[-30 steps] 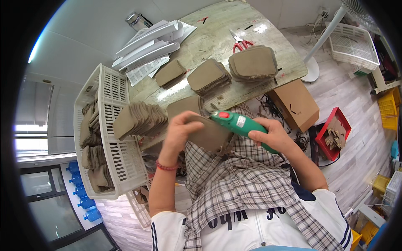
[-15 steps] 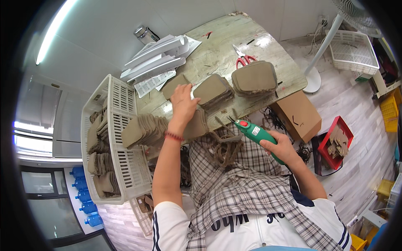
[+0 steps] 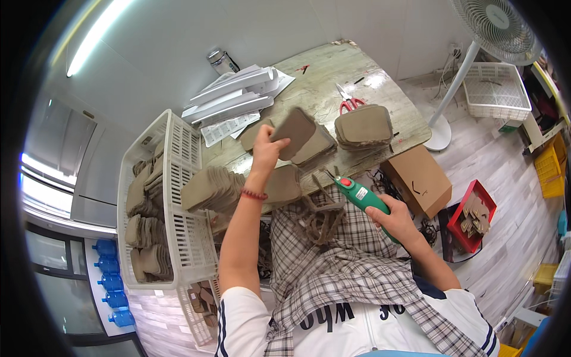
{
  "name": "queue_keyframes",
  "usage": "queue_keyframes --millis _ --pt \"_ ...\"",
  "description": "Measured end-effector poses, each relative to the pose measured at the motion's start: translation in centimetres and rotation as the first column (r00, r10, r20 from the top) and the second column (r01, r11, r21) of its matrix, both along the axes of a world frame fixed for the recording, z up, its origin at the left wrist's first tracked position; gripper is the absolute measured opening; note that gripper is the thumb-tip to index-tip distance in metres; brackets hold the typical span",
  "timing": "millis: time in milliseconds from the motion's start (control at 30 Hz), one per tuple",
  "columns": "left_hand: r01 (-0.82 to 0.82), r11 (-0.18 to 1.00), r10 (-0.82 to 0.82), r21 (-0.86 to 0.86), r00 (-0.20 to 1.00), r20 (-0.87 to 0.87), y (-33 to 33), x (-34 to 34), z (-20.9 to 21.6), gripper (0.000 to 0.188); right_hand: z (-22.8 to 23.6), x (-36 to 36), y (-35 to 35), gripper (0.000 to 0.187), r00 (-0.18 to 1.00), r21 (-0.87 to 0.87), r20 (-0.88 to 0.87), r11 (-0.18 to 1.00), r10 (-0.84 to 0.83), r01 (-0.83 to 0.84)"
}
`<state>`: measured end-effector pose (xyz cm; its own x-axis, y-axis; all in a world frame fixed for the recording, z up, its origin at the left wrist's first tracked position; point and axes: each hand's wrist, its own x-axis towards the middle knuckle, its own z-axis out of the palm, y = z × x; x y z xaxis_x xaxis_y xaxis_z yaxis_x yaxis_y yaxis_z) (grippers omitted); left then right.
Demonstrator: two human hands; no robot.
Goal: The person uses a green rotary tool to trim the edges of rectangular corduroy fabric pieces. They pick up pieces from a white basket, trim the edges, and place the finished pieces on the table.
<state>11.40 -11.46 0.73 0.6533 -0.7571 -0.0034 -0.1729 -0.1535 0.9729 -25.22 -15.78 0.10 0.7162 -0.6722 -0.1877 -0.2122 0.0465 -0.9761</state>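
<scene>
A flat taupe pad (image 3: 297,130) with rounded corners is pinched in my left hand (image 3: 266,149), tilted up above a stack of like pads (image 3: 318,147). My right hand (image 3: 394,220) is wrapped round a green handheld power cutter (image 3: 364,199) with a red button. Its narrow tip points up and left, near the table edge, touching no pad. To the right stands another pad stack (image 3: 364,126); a fanned row of pads (image 3: 213,187) leans at the left. Further pads (image 3: 283,183) lie partly behind my left wrist. Trimmed taupe strips (image 3: 321,219) hang over my lap.
Red-handled scissors (image 3: 351,105) lie on the worn table (image 3: 324,68), past the right stack. Papers (image 3: 235,98) and a flask (image 3: 221,60) are at the back. A white crate (image 3: 173,184) of pads stands left; a carton (image 3: 419,178), red tray (image 3: 464,205) and fan (image 3: 439,128) are right.
My left hand has taken hold of a pad and raised it. Before, its fingers were spread over the pads with none lifted. The cutter has stayed in my right hand.
</scene>
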Motion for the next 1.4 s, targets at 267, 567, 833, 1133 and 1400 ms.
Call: queue_keyframes --millis 267,567,833,1133,1400 --pt "-0.540 0.661 -0.040 -0.521 0.668 -0.743 5.1 -9.5 0.2 0.039 3.1 2.5 1.7 0.036 0.998 -0.053 0.030 0.997 -0.055 0.057" --pt "-0.645 0.535 -0.081 -0.546 0.604 -0.793 5.0 -12.9 0.1 0.047 3.8 3.2 3.3 0.029 1.000 -0.090 0.018 0.996 -0.010 0.012" --pt "-0.630 0.560 -0.077 -0.537 0.606 -0.791 4.3 -14.4 -0.2 0.045 4.1 3.6 3.3 0.034 0.997 -0.082 0.060 0.995 -0.055 0.060" --pt "-0.554 0.641 -0.111 -0.530 0.617 -0.779 4.2 -16.2 -0.8 0.045 3.9 3.7 2.7 0.036 0.993 -0.080 0.065 0.992 -0.096 0.101" --pt "-0.521 0.702 -0.122 -0.486 0.584 -0.803 4.6 -17.5 -1.6 0.048 4.3 4.0 2.2 0.035 0.991 -0.113 0.073 0.986 -0.116 0.124"
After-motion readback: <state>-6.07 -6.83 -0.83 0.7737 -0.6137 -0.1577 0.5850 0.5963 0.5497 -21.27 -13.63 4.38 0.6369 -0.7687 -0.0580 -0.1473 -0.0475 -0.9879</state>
